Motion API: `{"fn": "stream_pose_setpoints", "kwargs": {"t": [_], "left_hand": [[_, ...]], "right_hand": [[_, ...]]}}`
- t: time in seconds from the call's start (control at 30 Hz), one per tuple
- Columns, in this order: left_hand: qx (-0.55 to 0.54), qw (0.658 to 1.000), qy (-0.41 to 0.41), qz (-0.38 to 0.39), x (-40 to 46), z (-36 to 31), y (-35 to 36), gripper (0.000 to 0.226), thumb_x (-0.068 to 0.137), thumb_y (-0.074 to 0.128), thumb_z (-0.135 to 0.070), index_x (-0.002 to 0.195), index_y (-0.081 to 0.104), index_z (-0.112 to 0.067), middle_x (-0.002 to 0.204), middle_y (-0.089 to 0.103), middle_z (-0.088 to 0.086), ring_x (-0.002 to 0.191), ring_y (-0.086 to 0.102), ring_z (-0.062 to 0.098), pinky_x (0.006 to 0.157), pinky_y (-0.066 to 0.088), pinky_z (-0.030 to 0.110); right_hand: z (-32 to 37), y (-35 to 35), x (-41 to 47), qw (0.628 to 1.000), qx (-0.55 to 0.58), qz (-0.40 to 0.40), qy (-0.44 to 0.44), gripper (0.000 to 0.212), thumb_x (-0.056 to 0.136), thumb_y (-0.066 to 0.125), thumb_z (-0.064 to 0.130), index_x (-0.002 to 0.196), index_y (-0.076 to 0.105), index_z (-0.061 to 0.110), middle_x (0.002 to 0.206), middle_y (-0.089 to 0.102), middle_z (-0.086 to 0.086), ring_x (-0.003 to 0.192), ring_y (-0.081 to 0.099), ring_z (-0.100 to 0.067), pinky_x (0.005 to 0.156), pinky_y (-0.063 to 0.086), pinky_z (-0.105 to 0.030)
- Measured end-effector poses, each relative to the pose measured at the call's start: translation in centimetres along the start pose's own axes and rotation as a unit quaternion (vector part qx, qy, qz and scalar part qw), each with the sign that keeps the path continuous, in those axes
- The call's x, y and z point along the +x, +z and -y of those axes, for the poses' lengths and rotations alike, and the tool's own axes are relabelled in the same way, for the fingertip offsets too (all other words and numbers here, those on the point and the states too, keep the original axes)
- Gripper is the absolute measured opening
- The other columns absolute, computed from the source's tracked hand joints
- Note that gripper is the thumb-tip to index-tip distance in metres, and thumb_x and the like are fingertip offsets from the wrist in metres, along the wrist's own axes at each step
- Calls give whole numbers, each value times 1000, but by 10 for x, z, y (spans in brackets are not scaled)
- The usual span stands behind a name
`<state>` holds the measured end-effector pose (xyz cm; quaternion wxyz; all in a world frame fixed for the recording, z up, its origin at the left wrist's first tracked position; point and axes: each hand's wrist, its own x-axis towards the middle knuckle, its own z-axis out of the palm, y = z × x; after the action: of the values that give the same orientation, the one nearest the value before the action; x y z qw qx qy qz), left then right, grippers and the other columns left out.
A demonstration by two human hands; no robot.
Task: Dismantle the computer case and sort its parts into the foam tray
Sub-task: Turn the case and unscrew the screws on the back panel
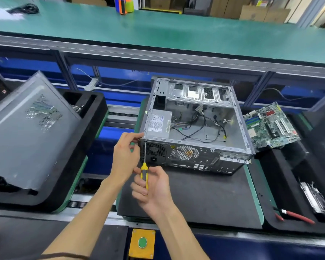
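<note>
An open grey computer case (204, 152) lies on a black mat, its power supply (159, 123) and loose cables still inside. My right hand (154, 188) grips the yellow-and-black handle of a screwdriver (144, 171), whose shaft runs up to the case's rear left corner. My left hand (125, 154) pinches at that corner by the screwdriver's tip; what its fingertips hold is too small to tell. A green motherboard (270, 126) lies on the black foam tray (281, 177) to the right.
A grey side panel (26, 132) leans on a second black foam tray (83, 147) at the left. Red-handled pliers (296, 215) lie on the right tray's near edge. A yellow box with a green button (142, 243) sits at the front rail. A green conveyor (158, 29) runs behind.
</note>
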<state>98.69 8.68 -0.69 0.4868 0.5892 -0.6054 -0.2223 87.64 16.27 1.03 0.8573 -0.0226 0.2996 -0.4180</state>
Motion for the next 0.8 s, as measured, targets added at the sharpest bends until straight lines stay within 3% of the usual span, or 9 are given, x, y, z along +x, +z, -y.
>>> {"fn": "stream_pose_setpoints", "kwargs": {"t": [0.1,0.23,0.37,0.5,0.63,0.7,0.8], "left_hand": [[7,1000,16,4,-3,0,-2,52,84,49,16,118,68,-19,111,63,-2,103,59,-1,89,49,15],[5,1000,22,5,-2,1,-3,51,85,46,16,119,68,-15,111,63,-2,102,60,3,91,51,25],[5,1000,30,9,-1,1,-4,50,85,46,18,119,68,-12,112,63,1,101,60,5,91,52,30],[-6,999,20,25,-1,1,-8,52,86,45,17,120,68,-14,114,62,-1,104,59,1,92,52,27],[-17,999,16,39,1,3,-10,53,86,45,17,121,68,-16,115,61,-4,107,58,-1,91,52,26],[-22,999,20,45,1,4,-11,53,87,46,17,122,67,-17,114,61,-4,107,58,0,90,52,24],[-27,998,20,53,1,5,-12,56,87,46,16,122,67,-22,114,60,-6,107,58,-1,85,51,19]], "right_hand": [[-5,0,1,1000,-4,0,-2,31,98,34,23,84,56,6,63,35,-1,47,30,-11,38,21,-20],[-13,-1,-1,1000,-13,8,-19,24,108,40,23,93,52,9,70,45,-2,51,37,-10,41,29,-19],[-18,2,2,989,-123,-38,-67,18,108,44,27,98,45,13,59,34,1,44,24,-7,36,22,-17],[-18,7,5,989,-129,-65,-34,34,108,31,31,90,52,11,58,37,-1,47,30,-12,44,23,-23],[-25,6,3,986,-132,-72,-70,19,109,39,18,99,51,7,68,49,-3,54,42,-13,48,32,-24],[-27,6,2,981,-152,-71,-93,12,107,47,18,98,45,11,66,48,-2,52,38,-12,44,28,-21],[-24,3,6,980,-148,-98,-90,19,107,47,26,94,47,11,59,39,-1,48,31,-11,41,22,-21]]}}
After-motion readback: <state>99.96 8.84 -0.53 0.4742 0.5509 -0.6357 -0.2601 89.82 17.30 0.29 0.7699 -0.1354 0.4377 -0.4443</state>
